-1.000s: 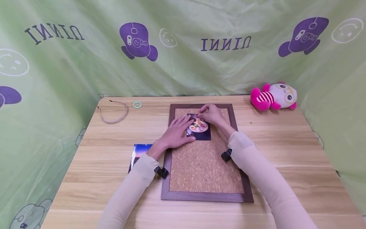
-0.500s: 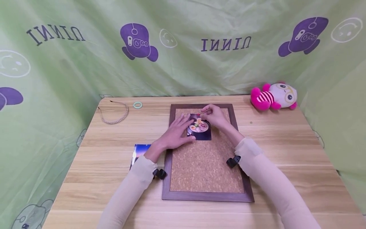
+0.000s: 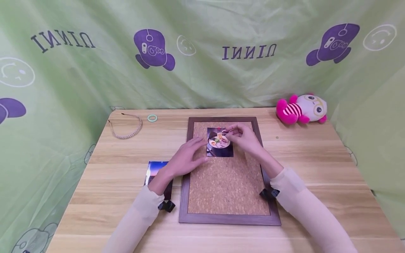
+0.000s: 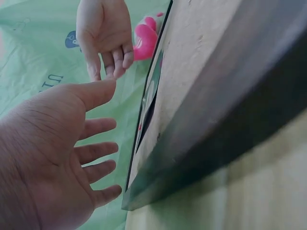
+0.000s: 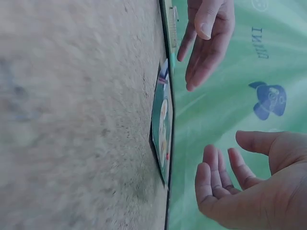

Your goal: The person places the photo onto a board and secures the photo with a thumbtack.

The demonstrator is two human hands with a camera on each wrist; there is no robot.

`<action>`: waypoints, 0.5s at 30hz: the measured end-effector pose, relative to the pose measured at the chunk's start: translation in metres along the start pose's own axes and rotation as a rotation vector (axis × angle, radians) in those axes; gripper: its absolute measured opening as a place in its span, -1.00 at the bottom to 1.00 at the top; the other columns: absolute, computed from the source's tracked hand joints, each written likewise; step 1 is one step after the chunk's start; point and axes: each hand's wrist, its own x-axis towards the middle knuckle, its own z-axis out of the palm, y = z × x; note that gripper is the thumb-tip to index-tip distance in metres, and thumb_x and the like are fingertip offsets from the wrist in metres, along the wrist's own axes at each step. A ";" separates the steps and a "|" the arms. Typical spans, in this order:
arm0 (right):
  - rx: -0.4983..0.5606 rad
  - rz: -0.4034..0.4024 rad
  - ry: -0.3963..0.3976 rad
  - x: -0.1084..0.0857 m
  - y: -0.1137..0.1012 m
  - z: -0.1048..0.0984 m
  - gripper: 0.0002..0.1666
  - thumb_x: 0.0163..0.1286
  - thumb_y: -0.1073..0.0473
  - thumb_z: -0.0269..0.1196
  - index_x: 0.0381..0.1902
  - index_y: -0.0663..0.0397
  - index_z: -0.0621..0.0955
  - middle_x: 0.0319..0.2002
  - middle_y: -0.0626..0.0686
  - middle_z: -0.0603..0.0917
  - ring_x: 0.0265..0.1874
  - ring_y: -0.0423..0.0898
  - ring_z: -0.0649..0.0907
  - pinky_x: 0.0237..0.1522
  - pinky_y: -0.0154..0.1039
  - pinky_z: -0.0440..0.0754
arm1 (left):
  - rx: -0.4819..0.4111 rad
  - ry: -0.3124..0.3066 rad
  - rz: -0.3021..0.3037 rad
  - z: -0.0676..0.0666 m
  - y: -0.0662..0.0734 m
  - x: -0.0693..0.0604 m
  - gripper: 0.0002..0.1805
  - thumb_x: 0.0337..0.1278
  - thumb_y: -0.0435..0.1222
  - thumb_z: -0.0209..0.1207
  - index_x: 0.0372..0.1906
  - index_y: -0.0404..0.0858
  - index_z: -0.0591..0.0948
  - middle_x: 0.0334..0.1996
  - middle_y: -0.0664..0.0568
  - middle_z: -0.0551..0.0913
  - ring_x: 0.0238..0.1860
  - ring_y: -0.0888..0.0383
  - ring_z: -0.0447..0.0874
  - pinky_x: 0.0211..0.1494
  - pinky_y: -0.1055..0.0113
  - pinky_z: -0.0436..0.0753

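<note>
Pale wood grain ran across the surface, its bare near part crossed by two light sleeves, each with a small black camera at the wrist. Next came the dark frame of a cork board, laid flat and lengthwise away from the person, probably so that both arms could reach its far half. Just left of it, partly beneath the left forearm, lay a sunset-coloured print, perhaps set aside to keep the cork free.

Farther up, the left hand hovered beside the food photo, fingers spread and holding nothing. Opposite, the right hand hung near the photo's right edge, fingers loosely bent, thumb apart, pinching nothing in its wrist view. The photo lay on the upper cork; a red dot at its top edge looked like a pin head, which would explain why it needed no hand. Its edge seemed to bow up from the cork, as a sheet fastened only at the top might.

Beyond, a beaded headband and a mint ring lay at far left, a pink plush toy at far right. Green curtain with purple figures closed off the room.
</note>
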 end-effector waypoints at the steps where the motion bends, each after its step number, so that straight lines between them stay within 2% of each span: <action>1: -0.003 -0.002 0.011 -0.004 0.001 -0.001 -0.61 0.52 0.38 0.39 0.21 0.49 0.64 -0.09 0.23 0.79 -0.24 -0.22 0.71 -0.15 -0.46 0.65 | -0.002 0.015 -0.002 0.000 0.000 -0.004 -0.26 0.54 0.00 0.32 0.59 -0.33 0.52 0.65 -0.32 0.38 0.72 -0.32 0.19 0.72 -0.36 0.21; 4: -0.018 -0.022 0.047 -0.016 0.003 -0.006 -0.66 0.50 0.39 0.41 0.16 0.46 0.68 -0.10 0.23 0.80 -0.24 -0.22 0.70 -0.17 -0.48 0.65 | -0.008 0.058 -0.017 -0.002 0.000 -0.017 -0.33 0.54 -0.05 0.34 0.54 -0.33 0.56 0.61 -0.30 0.46 0.68 -0.30 0.29 0.70 -0.32 0.29; 11: -0.010 -0.041 0.068 -0.042 0.006 -0.019 -0.68 0.49 0.42 0.41 0.14 0.46 0.69 -0.08 0.27 0.78 -0.20 -0.20 0.70 -0.13 -0.50 0.68 | -0.046 0.146 -0.123 -0.010 0.002 -0.048 -0.43 0.56 -0.15 0.37 0.50 -0.28 0.61 0.53 -0.17 0.58 0.59 -0.20 0.46 0.67 -0.19 0.41; 15: 0.011 -0.047 0.064 -0.057 0.010 -0.026 -0.67 0.49 0.44 0.41 0.15 0.50 0.67 -0.07 0.30 0.78 -0.19 -0.21 0.70 -0.10 -0.50 0.69 | -0.091 0.213 -0.131 -0.016 -0.001 -0.068 -0.48 0.53 -0.21 0.40 0.45 -0.26 0.65 0.44 -0.11 0.66 0.52 -0.14 0.57 0.61 -0.15 0.51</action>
